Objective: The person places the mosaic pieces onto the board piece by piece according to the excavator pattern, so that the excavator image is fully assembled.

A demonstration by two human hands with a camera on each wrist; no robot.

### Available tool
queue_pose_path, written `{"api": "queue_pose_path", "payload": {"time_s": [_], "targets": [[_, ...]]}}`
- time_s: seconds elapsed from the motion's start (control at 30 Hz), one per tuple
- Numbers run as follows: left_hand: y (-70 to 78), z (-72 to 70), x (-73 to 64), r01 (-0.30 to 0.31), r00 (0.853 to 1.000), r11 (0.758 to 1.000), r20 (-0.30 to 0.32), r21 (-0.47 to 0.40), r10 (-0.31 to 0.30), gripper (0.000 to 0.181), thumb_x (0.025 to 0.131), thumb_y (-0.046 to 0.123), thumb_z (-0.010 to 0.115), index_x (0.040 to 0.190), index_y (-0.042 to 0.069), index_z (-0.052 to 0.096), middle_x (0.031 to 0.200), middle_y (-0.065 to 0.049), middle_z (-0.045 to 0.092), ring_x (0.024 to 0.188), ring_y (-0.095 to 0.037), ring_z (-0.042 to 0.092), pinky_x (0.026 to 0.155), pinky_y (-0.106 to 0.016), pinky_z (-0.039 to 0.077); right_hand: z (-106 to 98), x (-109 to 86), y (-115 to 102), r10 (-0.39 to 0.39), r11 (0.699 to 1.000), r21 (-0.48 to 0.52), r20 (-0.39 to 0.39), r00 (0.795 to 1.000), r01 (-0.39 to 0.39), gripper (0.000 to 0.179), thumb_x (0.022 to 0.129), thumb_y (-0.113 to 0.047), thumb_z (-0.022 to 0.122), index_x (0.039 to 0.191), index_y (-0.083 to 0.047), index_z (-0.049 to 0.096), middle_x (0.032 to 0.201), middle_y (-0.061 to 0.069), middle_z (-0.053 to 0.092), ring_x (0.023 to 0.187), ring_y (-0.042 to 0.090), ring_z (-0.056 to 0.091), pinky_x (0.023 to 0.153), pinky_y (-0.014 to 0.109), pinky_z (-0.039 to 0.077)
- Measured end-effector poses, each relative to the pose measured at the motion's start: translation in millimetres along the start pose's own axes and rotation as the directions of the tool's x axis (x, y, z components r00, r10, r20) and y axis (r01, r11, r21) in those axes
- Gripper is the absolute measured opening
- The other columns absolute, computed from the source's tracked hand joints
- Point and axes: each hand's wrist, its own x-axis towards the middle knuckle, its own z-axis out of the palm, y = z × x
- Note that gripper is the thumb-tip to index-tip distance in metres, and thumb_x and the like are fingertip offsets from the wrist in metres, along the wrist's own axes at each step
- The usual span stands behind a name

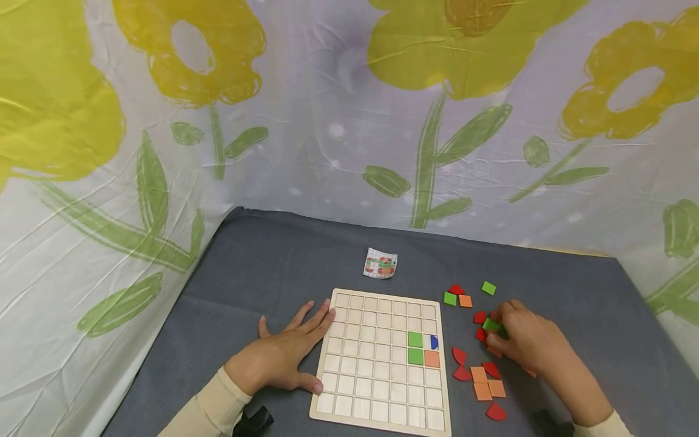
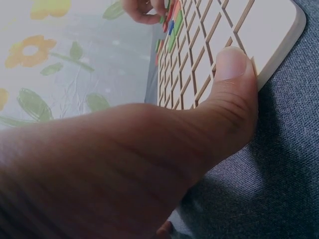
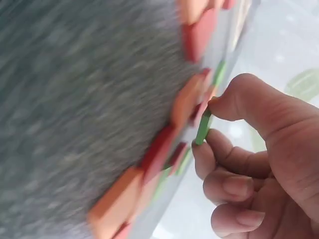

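Observation:
A wooden grid board [image 1: 371, 351] lies on the cloth. My left hand [image 1: 284, 358] rests at its left edge with fingers spread and the thumb [image 2: 233, 67] lying over the rim. Towards the board's right side sit an upper green square [image 1: 415, 339], a lower green square [image 1: 415, 356], an orange square [image 1: 431, 359] and a blue half-round piece [image 1: 434, 342]. Right of the board, my right hand [image 1: 526, 337] pinches a green square tile [image 3: 203, 127] between thumb and fingertip, just over the loose pieces. Its other fingers are curled.
Loose red quarter-shaped pieces [image 1: 496, 411] and orange squares [image 1: 483, 391] lie scattered right of the board. Farther back are a green square [image 1: 488, 287] and another green one [image 1: 450, 298]. A small printed pattern card [image 1: 380, 263] lies behind the board. A flowered curtain [image 1: 322, 121] surrounds the table.

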Motion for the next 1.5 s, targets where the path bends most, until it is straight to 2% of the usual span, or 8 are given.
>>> {"api": "queue_pose_path", "payload": {"time_s": [0.13,0.33,0.43,0.63,0.77,1.0,1.13,1.5], "targets": [[-0.1,0.1,-0.1,0.005,1.000,1.000,0.003,-0.004,-0.005,0.125,0.076,0.056,0.088,0.172,0.028,0.014,0.179,0.009,0.002,0.165,-0.026,0.000,0.099,-0.096,0.004,-4,-1.3,-17,-0.080,0.997,0.008,-0.055,0.995,0.081,0.030,0.088,-0.026,0.080,0.109,-0.007,0.069,0.104,0.001,0.064,0.076,0.010,0.056,0.060,0.036,0.049],[0.4,0.2,0.1,0.011,1.000,1.000,0.001,0.005,-0.011,0.125,0.075,0.057,0.089,0.172,0.028,0.015,0.179,0.009,0.003,0.165,-0.026,0.001,0.100,-0.096,0.004,-4,-5.9,-54,-0.246,0.967,0.026,-0.149,0.958,0.253,0.025,0.090,-0.021,0.081,0.109,-0.009,0.068,0.103,-0.004,0.064,0.065,-0.002,0.048,0.050,0.023,0.041],[0.5,0.1,0.2,0.009,1.000,1.000,0.000,0.003,-0.009,0.125,0.075,0.057,0.088,0.172,0.028,0.015,0.179,0.009,0.003,0.165,-0.026,0.001,0.100,-0.096,0.004,-1,-5.8,-73,-0.325,0.942,0.021,-0.191,0.926,0.334,0.026,0.090,-0.021,0.082,0.109,-0.010,0.068,0.103,-0.004,0.064,0.058,-0.005,0.043,0.046,0.020,0.037],[-0.1,0.4,0.4,0.004,1.000,1.000,-0.006,-0.003,-0.004,0.125,0.075,0.056,0.089,0.172,0.027,0.015,0.179,0.008,0.003,0.165,-0.026,0.001,0.099,-0.096,0.004,12,-1.5,-100,-0.458,0.879,-0.007,-0.285,0.842,0.476,0.024,0.088,-0.019,0.083,0.105,-0.012,0.067,0.100,-0.006,0.062,0.053,-0.008,0.038,0.046,0.015,0.035],[-0.7,0.7,0.4,0.002,1.000,1.000,-0.005,-0.008,-0.002,0.125,0.075,0.056,0.089,0.172,0.028,0.015,0.179,0.008,0.003,0.165,-0.026,0.001,0.099,-0.096,0.003,21,1.4,-114,-0.508,0.853,-0.046,-0.300,0.808,0.519,0.024,0.086,-0.018,0.084,0.102,-0.012,0.067,0.097,-0.006,0.062,0.054,-0.005,0.039,0.046,0.014,0.035],[-0.5,0.7,0.2,-0.004,1.000,1.000,-0.012,-0.015,0.004,0.125,0.075,0.054,0.089,0.172,0.028,0.014,0.179,0.008,0.004,0.165,-0.026,0.001,0.099,-0.096,0.003,32,4.2,-127,-0.536,0.842,-0.100,-0.279,0.797,0.531,0.025,0.084,-0.018,0.085,0.101,-0.014,0.068,0.096,-0.007,0.062,0.054,-0.002,0.043,0.046,0.017,0.039],[0.1,0.2,-0.1,0.001,1.000,1.000,-0.010,-0.009,-0.001,0.125,0.076,0.055,0.089,0.172,0.028,0.014,0.179,0.009,0.003,0.165,-0.025,0.001,0.100,-0.096,0.003,35,5.5,-130,-0.554,0.830,-0.120,-0.281,0.784,0.544,0.024,0.083,-0.018,0.086,0.099,-0.015,0.068,0.095,-0.008,0.061,0.056,-0.001,0.046,0.048,0.017,0.041],[0.6,0.5,0.8,0.012,1.000,1.000,-0.006,0.011,-0.012,0.126,0.074,0.056,0.090,0.172,0.028,0.015,0.179,0.010,0.003,0.165,-0.025,0.001,0.099,-0.096,0.005,37,4.2,-135,-0.557,0.829,-0.116,-0.245,0.793,0.546,0.021,0.085,-0.019,0.086,0.098,-0.015,0.069,0.093,-0.008,0.060,0.058,0.000,0.047,0.048,0.018,0.042]]}}
